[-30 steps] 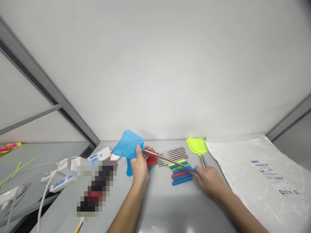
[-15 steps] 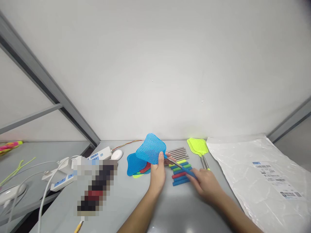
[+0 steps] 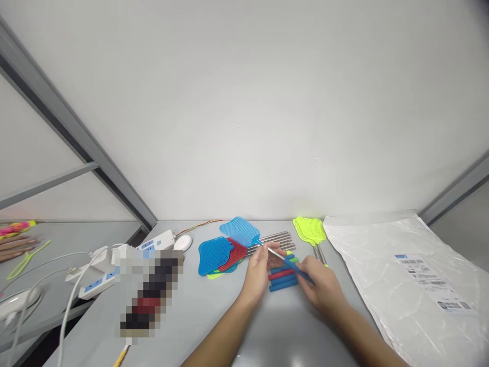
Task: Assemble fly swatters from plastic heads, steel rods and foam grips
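Observation:
A blue fly swatter (image 3: 240, 232) with a metal rod and blue handle is held up between my hands, its head somewhat blurred. My left hand (image 3: 259, 270) is closed round the rod just below the head. My right hand (image 3: 319, 279) grips the blue handle. Beneath them lie several loose handle tubes (image 3: 282, 280) in blue, red and green. Several bare metal rods (image 3: 280, 238) rest behind the hands, partly covered. To the left is a pile of loose swatter heads (image 3: 214, 256), blue and red on top with yellow-green edges below.
Yellow-green fly swatters (image 3: 310, 229) lie at the back right, beside a large white plastic mailing bag (image 3: 376, 255). On the left are a power strip (image 3: 156, 243), a round white device (image 3: 182, 243), cables and a pixelated item (image 3: 153, 290). Another person's hand (image 3: 17, 247) shows at far left.
My left hand has slid from the swatter's head down the rod toward the handle. The head has dropped lower. Another person's hand has appeared at the far left.

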### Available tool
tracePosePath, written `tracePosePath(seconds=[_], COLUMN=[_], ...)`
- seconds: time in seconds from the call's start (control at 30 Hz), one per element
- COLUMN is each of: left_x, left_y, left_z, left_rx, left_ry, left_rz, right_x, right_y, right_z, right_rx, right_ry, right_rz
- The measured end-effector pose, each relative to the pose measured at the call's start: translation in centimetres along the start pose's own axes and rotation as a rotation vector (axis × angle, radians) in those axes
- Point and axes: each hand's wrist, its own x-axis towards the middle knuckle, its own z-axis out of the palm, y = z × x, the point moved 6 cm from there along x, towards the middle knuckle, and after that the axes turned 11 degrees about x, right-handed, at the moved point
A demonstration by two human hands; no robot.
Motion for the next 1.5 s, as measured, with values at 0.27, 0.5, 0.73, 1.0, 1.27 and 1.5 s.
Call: tracePosePath(seconds=[0.27, 0.5, 0.73, 1.0, 1.27, 1.5], left_x=[-0.3, 0.2, -1.9, -3.0, -2.7, -2.2], left_y=[0.8, 1.0, 2.6, 4.1, 3.5, 2.9], left_z=[-0.1, 0.1, 2.4, 3.6, 3.6, 3.5], left_rx=[0.062, 0.135, 0.48, 0.962, 1.025, 1.134], left_ry=[0.024, 0.046, -0.165, -0.266, -0.291, -0.301], left_rz=[0.037, 0.053, 0.215, 0.631, 0.685, 0.701], right_x=[-0.1, 0.4, 1.9, 0.7, -2.4, -2.8], right_y=[-0.1, -0.6, 0.0, 1.1, 3.5, 4.2], right_z=[-0.1, 1.1, -2.8, -7.5, -6.1, -4.4], right_rx=[-0.061, -0.147, -0.452, -0.687, -0.664, -0.678], right_ry=[0.036, -0.117, 0.0, -0.122, -0.144, -0.199], right_rz=[-0.019, 0.06, 0.149, 0.585, 0.821, 0.842])
